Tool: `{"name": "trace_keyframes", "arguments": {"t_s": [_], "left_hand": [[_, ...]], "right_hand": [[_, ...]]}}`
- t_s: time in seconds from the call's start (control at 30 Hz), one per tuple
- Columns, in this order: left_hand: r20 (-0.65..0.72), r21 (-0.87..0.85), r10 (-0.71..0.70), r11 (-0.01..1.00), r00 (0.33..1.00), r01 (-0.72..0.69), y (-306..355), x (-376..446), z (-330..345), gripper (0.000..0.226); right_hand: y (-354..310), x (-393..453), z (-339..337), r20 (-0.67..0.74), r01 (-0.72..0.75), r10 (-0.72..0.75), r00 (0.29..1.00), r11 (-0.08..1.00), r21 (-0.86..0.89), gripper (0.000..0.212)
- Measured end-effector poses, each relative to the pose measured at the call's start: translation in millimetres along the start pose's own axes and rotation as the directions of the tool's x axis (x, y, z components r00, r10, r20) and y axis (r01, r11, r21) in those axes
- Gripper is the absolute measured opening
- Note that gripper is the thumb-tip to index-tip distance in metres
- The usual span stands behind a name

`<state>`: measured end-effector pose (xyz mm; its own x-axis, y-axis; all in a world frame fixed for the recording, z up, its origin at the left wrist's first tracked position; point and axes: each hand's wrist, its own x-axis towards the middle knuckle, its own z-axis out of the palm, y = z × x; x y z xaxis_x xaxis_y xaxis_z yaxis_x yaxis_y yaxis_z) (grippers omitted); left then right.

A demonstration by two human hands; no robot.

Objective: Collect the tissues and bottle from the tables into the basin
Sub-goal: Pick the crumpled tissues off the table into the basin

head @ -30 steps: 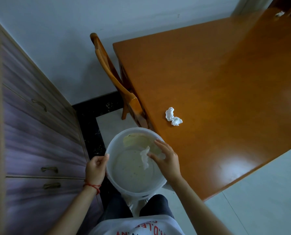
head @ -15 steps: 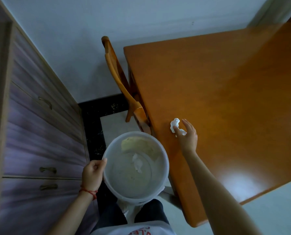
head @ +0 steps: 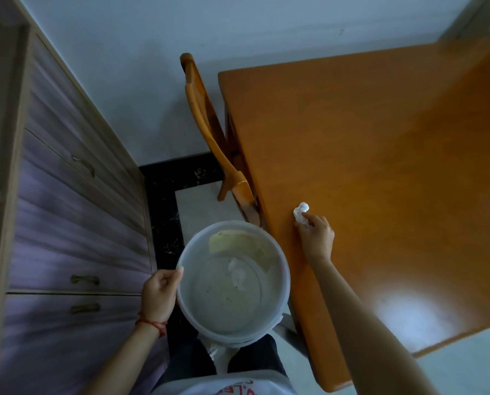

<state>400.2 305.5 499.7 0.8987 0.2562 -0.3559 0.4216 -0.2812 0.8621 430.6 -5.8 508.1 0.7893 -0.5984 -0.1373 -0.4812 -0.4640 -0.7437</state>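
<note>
I hold a white plastic basin [head: 281, 263] by its left rim with my left hand [head: 159, 293], below the table's left edge. One crumpled white tissue [head: 237, 274] lies inside the basin. On the orange wooden table [head: 380, 166], near its left edge, a second crumpled tissue [head: 301, 212] is pinched in the fingers of my right hand [head: 315, 236]. No bottle is in view.
A wooden chair [head: 209, 135] is tucked against the table's left side, just beyond the basin. A purple-fronted drawer cabinet [head: 67, 223] fills the left. A white wall is behind, tiled floor with a dark border below.
My right hand left the basin after a tissue dropped in, reached to the table and closed its fingers on the second tissue. The basin stayed in my left hand.
</note>
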Motion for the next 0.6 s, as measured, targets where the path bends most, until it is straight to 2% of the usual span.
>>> {"name": "trace_keyframes", "arguments": {"t_s": [0.13, 0.27, 0.47, 0.6], "left_hand": [[0.015, 0.022, 0.021, 1.0, 1.0, -0.021, -1.5, 0.8, -0.7, 0.02], [0.024, 0.036, 0.03, 0.999, 0.999, -0.031, -2.0, 1.6, -2.4, 0.02], [0.034, 0.04, 0.031, 0.999, 0.999, -0.033, -2.4, -1.2, -7.6, 0.02], [0.057, 0.022, -0.004, 1.0, 0.998, 0.002, -8.8, -0.6, -14.7, 0.023]], "right_hand": [[-8.3, -16.7, -3.1, -0.03, -0.016, 0.02, 0.999, 0.993, 0.115, 0.025], [-24.2, -51.3, 2.3, -0.028, 0.054, -0.049, 0.998, 0.98, 0.189, 0.02], [-39.3, -106.5, 19.8, 0.1, 0.129, -0.159, 0.982, 0.959, 0.251, 0.023], [-41.4, -129.4, 28.4, 0.228, 0.15, -0.188, 0.955, 0.973, 0.175, 0.034]]}}
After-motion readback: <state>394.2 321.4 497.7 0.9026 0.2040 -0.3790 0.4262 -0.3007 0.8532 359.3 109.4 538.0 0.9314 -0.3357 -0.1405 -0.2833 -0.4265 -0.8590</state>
